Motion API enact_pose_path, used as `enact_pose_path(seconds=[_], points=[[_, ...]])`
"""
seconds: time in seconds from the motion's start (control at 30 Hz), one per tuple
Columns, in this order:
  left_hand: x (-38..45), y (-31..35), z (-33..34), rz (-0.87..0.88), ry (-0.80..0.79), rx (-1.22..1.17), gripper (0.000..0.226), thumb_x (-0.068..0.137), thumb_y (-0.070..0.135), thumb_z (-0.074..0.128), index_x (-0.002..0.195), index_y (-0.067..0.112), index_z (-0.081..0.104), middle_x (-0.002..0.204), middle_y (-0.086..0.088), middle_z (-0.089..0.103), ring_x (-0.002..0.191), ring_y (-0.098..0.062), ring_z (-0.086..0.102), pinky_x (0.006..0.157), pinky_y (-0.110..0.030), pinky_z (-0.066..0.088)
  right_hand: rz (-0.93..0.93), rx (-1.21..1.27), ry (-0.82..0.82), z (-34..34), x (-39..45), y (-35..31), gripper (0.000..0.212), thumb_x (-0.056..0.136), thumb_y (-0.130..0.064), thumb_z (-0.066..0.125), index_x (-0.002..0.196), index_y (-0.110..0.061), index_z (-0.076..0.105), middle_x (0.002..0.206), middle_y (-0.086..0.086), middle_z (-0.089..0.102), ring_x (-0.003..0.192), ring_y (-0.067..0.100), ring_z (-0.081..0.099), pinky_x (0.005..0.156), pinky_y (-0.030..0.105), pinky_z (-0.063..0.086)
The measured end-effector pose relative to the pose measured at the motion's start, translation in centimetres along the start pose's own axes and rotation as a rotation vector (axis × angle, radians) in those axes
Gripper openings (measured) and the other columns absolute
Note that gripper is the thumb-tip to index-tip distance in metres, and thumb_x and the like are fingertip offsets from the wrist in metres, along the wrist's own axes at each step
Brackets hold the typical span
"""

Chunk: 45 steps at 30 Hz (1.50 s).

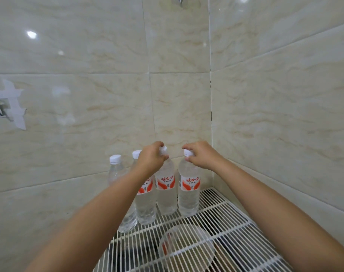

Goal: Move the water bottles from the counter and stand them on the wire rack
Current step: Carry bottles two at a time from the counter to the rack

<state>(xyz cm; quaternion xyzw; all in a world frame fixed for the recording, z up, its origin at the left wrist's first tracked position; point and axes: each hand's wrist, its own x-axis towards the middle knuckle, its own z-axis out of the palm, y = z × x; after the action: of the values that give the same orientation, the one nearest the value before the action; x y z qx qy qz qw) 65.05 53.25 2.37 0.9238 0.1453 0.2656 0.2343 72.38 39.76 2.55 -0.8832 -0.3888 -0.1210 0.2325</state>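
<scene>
The tiled wall [167, 75] is filling most of the view, meeting a second tiled face in a corner directly behind the wire rack [216, 222]. The rack, white and slatted, is being seen from above, tucked into that corner. Four water bottles are standing upright in a row along the rack's back edge, each just beside the next. The rightmost bottle [188, 195], nearest the corner, is being gripped at its white cap by the right hand [201, 157], fingers closed around it. The next bottle [166, 193] is being gripped at its cap by the left hand [151, 159]. The third bottle [145, 207] and the far-left bottle [115, 169] are being partly hidden by the left forearm. Beneath the rack's front, something round and clear [187, 248], possibly a bowl, is being glimpsed through the slats.
</scene>
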Motion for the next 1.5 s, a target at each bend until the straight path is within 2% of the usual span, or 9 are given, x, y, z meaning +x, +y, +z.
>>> enact_pose_path(seconds=[0.23, 0.5, 0.83, 0.97, 1.13, 1.23, 1.33, 1.4, 1.5], points=[[1.5, -0.8, 0.8, -0.051, 0.003, 0.044, 0.044, 0.09, 0.019, 0.056, 0.131, 0.008, 0.044, 0.129, -0.016, 0.055, 0.116, -0.031, 0.053, 0.093, -0.037, 0.044, 0.0, 0.088, -0.001, 0.9, 2.4, 0.8, 0.046, 0.089, -0.011, 0.056, 0.133, -0.009, 0.045, 0.142, 0.011, 0.046, 0.131, 0.025, 0.042, 0.109, 0.033, 0.032], [2.4, -1.3, 1.1, -0.046, -0.034, 0.083, 0.045, 0.092, 0.019, 0.053, 0.133, 0.007, 0.041, 0.13, -0.016, 0.054, 0.117, -0.03, 0.052, 0.093, -0.036, 0.043, -0.025, 0.114, -0.078, 1.6, 4.1, 0.7, 0.046, 0.089, -0.013, 0.055, 0.134, -0.012, 0.045, 0.141, 0.009, 0.048, 0.129, 0.023, 0.044, 0.107, 0.033, 0.035], [3.1, -1.5, 1.5, -0.075, -0.035, 0.125, 0.047, 0.094, 0.021, 0.05, 0.137, 0.009, 0.036, 0.133, -0.012, 0.053, 0.121, -0.027, 0.05, 0.097, -0.033, 0.041, -0.01, 0.151, -0.068, 2.6, 5.6, 0.9, 0.044, 0.091, -0.014, 0.053, 0.134, -0.014, 0.045, 0.14, 0.009, 0.049, 0.127, 0.023, 0.046, 0.107, 0.034, 0.037], [2.8, -1.2, 1.8, -0.071, -0.039, 0.172, 0.039, 0.094, 0.018, 0.047, 0.131, 0.005, 0.041, 0.129, -0.014, 0.055, 0.118, -0.028, 0.051, 0.095, -0.034, 0.042, -0.001, 0.159, -0.087, 2.6, 5.7, 1.0, 0.044, 0.091, -0.012, 0.051, 0.135, -0.015, 0.044, 0.141, 0.009, 0.047, 0.128, 0.023, 0.045, 0.106, 0.033, 0.036], [2.1, -1.1, 1.4, -0.037, -0.027, 0.193, 0.035, 0.095, 0.011, 0.041, 0.128, 0.003, 0.044, 0.134, -0.015, 0.049, 0.122, -0.028, 0.048, 0.098, -0.032, 0.039, 0.016, 0.152, -0.078, 3.0, 5.1, 1.0, 0.048, 0.093, -0.017, 0.049, 0.139, -0.018, 0.036, 0.143, 0.012, 0.043, 0.13, 0.025, 0.042, 0.107, 0.035, 0.035], [1.1, -1.0, 0.5, 0.034, 0.038, 0.216, 0.037, 0.096, 0.014, 0.039, 0.133, 0.009, 0.045, 0.15, -0.007, 0.033, 0.135, -0.023, 0.036, 0.109, -0.032, 0.031, 0.047, 0.098, -0.087, 3.3, 4.1, 0.6, 0.058, 0.095, -0.033, 0.044, 0.145, -0.024, 0.017, 0.152, 0.011, 0.025, 0.138, 0.027, 0.029, 0.112, 0.041, 0.029], [-0.4, -1.3, -1.3, 0.082, 0.135, 0.317, 0.037, 0.096, 0.02, 0.04, 0.133, 0.015, 0.047, 0.15, -0.002, 0.034, 0.136, -0.022, 0.032, 0.11, -0.033, 0.03, 0.047, -0.059, 0.027, 3.4, 2.8, -0.9, 0.059, 0.096, -0.043, 0.033, 0.146, -0.025, 0.008, 0.156, 0.011, 0.007, 0.143, 0.028, 0.014, 0.115, 0.046, 0.016], [-1.6, -1.9, -2.7, 0.063, 0.168, 0.386, 0.038, 0.095, 0.022, 0.042, 0.132, 0.015, 0.047, 0.148, -0.004, 0.037, 0.135, -0.025, 0.031, 0.109, -0.035, 0.03, -0.011, -0.104, 0.121, 3.0, 1.8, -2.6, 0.058, 0.096, -0.042, 0.033, 0.146, -0.019, 0.013, 0.156, 0.011, 0.012, 0.142, 0.027, 0.016, 0.114, 0.043, 0.016], [-4.7, -3.9, -5.3, -0.022, 0.235, 0.427, 0.039, 0.093, 0.022, 0.047, 0.13, 0.008, 0.049, 0.143, -0.011, 0.043, 0.132, -0.03, 0.034, 0.108, -0.037, 0.03, -0.182, -0.145, 0.204, 3.3, 0.6, -6.4, 0.059, 0.093, -0.043, 0.041, 0.141, -0.012, 0.028, 0.148, 0.012, 0.032, 0.136, 0.026, 0.029, 0.109, 0.038, 0.022]])
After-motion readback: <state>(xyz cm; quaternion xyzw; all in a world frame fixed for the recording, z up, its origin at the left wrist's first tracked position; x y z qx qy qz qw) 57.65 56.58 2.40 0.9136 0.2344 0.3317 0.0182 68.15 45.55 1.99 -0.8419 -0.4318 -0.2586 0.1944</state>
